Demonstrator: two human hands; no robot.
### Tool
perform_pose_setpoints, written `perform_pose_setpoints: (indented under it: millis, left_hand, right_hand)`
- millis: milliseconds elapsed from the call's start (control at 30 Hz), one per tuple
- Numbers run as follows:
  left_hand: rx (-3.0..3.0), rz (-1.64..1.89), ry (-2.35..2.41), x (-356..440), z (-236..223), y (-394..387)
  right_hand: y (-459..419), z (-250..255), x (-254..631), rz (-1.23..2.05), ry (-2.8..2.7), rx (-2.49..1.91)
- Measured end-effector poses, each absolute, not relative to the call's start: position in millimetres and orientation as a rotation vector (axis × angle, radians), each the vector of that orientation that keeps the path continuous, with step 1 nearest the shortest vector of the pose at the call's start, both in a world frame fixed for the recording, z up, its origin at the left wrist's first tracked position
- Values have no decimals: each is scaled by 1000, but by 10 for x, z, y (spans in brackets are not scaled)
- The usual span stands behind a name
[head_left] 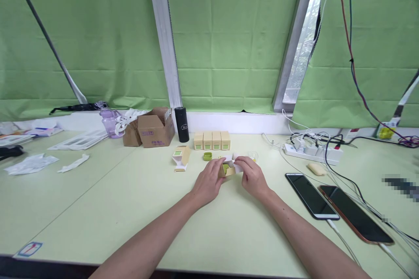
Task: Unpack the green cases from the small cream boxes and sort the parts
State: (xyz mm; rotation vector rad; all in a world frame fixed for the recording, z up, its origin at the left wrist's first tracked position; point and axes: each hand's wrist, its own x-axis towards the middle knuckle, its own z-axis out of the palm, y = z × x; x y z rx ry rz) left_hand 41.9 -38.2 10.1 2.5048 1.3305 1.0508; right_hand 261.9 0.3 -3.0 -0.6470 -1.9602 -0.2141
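Note:
A small tan carton (230,170) with its flaps up is between my hands, and something green shows inside it. My left hand (208,179) grips the carton's left side, fingers closed on it. At the right, my right hand (253,178) pinches a white inner flap of the same carton. Just behind it are a green square lid-like piece (207,156) and a clear round dish (252,156), partly hidden by my right hand. An opened tan carton (181,158) lies to the left. Several closed tan cartons (212,141) stand in a row at the back.
A black tumbler (181,124) and a brown cardboard box (156,128) stand at the back left, near a purple bottle (111,123). On the right lie two phones (312,196), cables and a white power strip (314,153). White wrappers (31,164) lie far left.

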Motion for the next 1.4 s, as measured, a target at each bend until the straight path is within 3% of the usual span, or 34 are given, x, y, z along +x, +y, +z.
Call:
perform_pose_setpoints:
  millis: [367, 1167, 1400]
  left_hand:
    - [2424, 1132, 1282, 409, 64, -357]
    - [2374, 1143, 1330, 410, 84, -349]
    - [2555, 1103, 1312, 430, 103, -406]
  right_hand:
    - [-187, 148, 2630, 17, -2060, -662]
    - [-246, 147, 2531, -141, -2155, -775]
    - [-255, 17, 2356, 179, -1885, -961]
